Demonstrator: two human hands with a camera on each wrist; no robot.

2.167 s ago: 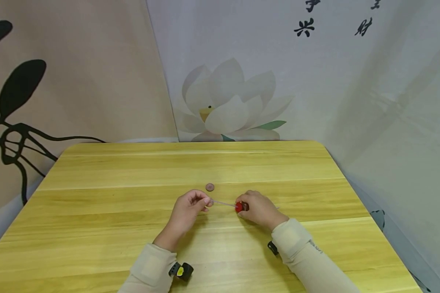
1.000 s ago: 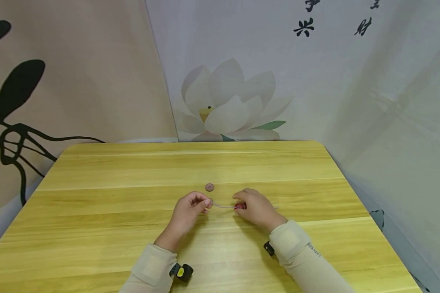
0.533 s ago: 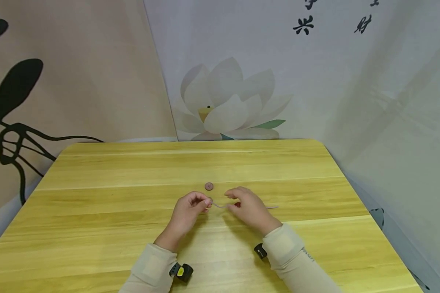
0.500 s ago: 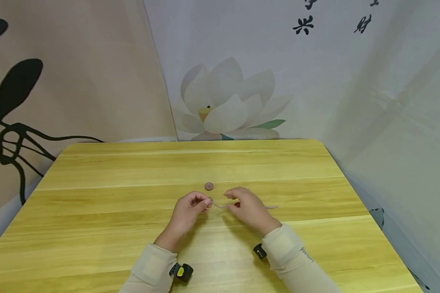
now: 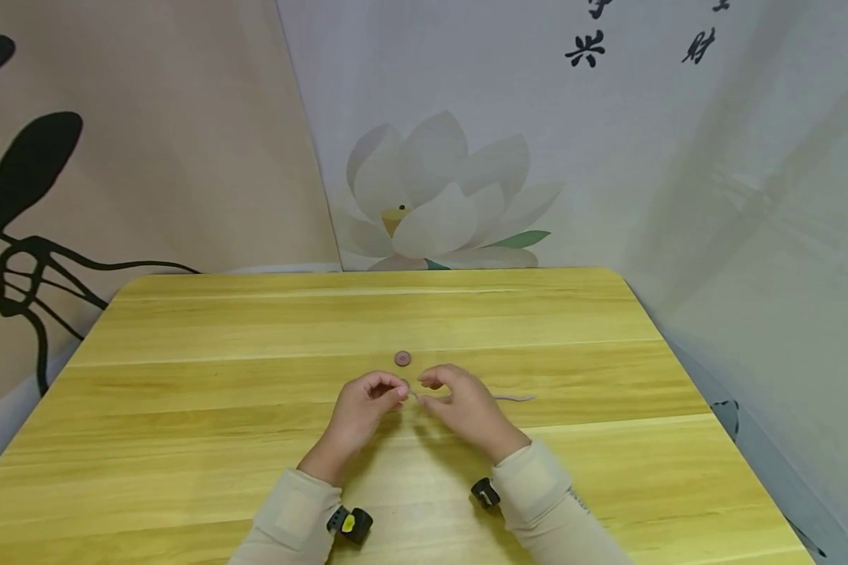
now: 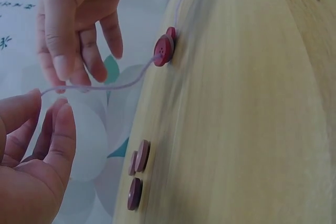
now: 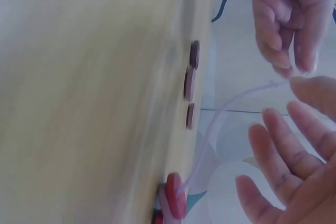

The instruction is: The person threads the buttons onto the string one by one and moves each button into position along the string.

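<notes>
In the head view, our left hand [image 5: 369, 404] pinches one end of the cord [image 5: 514, 398]; our right hand [image 5: 465, 406], fingers parted, is beside it. In the left wrist view, a red button [image 6: 163, 51] sits threaded on the cord. In the right wrist view the cord arcs slack; we judge this a regrip while threading, calling for a fingertip pinch. Against the earliest head frame, our right hand is off the red button, farther along the cord.

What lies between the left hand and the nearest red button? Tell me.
The left wrist view shows pale cord spanning from left hand to red button, the right hand close beside it.
</notes>
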